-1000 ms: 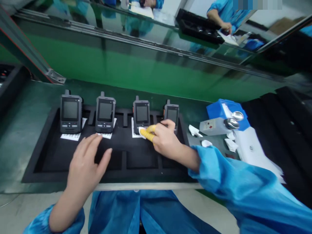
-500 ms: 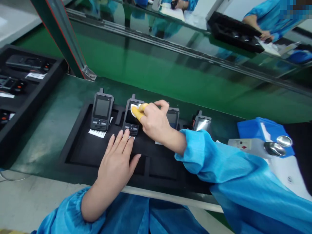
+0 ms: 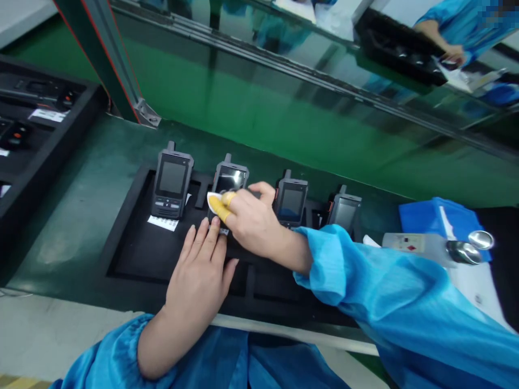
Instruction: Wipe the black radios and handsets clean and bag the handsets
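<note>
My right hand (image 3: 254,220), with yellow finger cots on the thumb and a finger, pinches a small white wiping cloth (image 3: 211,200) against the lower left of a handheld radio (image 3: 232,177). That hand covers much of the radio's keypad. My left hand (image 3: 198,275) lies with its fingers stretched out, fingertips at the radio's bottom edge. Left of it, another radio (image 3: 173,181) with a dark screen leans on the black tray (image 3: 140,267). To the right stand a third radio (image 3: 292,200) and one more (image 3: 345,210), partly behind my sleeve.
Another black tray (image 3: 87,121) with radios and labels stands at the left. A plastic bottle (image 3: 417,243) with a metal top lies by a blue box (image 3: 446,216) at the right. Behind a clear panel, a co-worker's hand (image 3: 454,55) is beside a dark tray (image 3: 399,54).
My right hand has moved the cloth from the radio's screen down and left toward its keypad. My left hand stays at the bottom edge. The view has shifted slightly.
</note>
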The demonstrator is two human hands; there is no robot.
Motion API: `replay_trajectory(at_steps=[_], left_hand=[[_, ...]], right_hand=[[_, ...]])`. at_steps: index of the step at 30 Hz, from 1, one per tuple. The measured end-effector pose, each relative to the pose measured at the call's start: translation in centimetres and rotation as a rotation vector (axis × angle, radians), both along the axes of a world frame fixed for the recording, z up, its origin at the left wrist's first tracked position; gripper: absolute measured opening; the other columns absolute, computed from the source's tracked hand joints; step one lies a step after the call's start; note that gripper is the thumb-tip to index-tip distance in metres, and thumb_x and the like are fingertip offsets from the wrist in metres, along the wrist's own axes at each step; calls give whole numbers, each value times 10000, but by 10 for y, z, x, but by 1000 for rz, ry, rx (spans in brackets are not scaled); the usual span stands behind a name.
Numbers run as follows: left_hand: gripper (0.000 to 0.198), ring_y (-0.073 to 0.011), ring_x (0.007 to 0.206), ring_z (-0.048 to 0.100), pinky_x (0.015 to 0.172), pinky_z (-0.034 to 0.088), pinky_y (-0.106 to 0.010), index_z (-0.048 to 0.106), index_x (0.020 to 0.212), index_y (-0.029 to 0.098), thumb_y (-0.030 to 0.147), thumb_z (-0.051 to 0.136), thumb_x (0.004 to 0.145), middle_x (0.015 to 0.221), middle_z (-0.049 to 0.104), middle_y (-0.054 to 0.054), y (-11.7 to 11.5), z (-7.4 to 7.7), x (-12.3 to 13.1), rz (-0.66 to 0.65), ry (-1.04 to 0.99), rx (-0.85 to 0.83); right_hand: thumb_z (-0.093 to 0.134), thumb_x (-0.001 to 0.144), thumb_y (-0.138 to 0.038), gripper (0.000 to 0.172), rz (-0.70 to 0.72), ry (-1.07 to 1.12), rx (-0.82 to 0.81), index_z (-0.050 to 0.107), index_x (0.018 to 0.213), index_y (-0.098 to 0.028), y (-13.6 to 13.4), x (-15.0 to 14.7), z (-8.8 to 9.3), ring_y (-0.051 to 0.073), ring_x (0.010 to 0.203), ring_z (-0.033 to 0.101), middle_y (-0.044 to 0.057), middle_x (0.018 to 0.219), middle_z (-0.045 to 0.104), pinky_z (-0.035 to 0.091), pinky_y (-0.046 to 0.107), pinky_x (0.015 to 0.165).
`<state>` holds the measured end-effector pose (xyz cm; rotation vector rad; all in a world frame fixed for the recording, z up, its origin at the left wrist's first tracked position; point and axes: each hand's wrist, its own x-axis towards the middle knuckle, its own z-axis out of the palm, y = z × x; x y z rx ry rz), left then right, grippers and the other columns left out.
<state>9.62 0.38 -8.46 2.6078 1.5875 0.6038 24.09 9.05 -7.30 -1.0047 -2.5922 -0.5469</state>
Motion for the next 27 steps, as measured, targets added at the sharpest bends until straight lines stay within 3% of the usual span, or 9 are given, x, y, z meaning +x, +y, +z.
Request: replay_trajectory(at_steps=[3, 6, 12, 17, 23, 27], left_hand=[[380, -347, 1214, 528, 1007, 445, -511, 627, 1122, 30, 281, 436, 909, 1288, 574, -211, 0, 0, 0, 0, 15, 6], [370, -364, 1222, 516, 998, 450, -518, 635, 1108, 38, 282, 447, 903, 1316, 546, -223, 0, 0, 0, -16, 41, 13], [371, -388, 1245, 486, 1002, 433, -547, 625, 1117, 30, 284, 469, 897, 1348, 505, -251, -1, -2, 0, -40, 45, 1], [371, -385, 1247, 485, 1009, 422, -551, 615, 1124, 28, 281, 463, 900, 1348, 504, -253, -2, -5, -1, -42, 9, 6], [392, -380, 1251, 482, 1019, 414, -542, 603, 1144, 19, 292, 463, 900, 1350, 498, -260, -1, -7, -2, -52, -12, 21], [385, -366, 1244, 494, 1015, 423, -529, 604, 1149, 28, 283, 450, 903, 1341, 516, -242, 0, -7, -2, -43, 7, 44]], right_hand=[[402, 943, -158, 284, 5, -6, 3, 682, 941, -205, -3, 0, 0, 138, 793, 432, 3, 805, 610, 175, 389, 839], [373, 963, -177, 301, -114, 19, 89, 673, 973, -204, 13, 0, 2, 147, 798, 424, 9, 806, 601, 175, 369, 785], [344, 968, -178, 368, -220, 35, 75, 678, 817, -205, 29, 11, 5, 154, 787, 408, 13, 800, 588, 164, 356, 742], [339, 931, -102, 369, -281, 34, -16, 687, 908, -222, 14, 27, -2, 155, 815, 419, 12, 856, 608, 166, 359, 750], [372, 918, -114, 325, -131, 48, -49, 677, 1002, -190, -28, 20, -18, 141, 785, 457, 25, 833, 610, 190, 355, 760], [374, 918, -125, 319, -61, 39, -126, 685, 974, -168, -46, 15, -17, 134, 748, 462, 32, 814, 617, 205, 356, 766]])
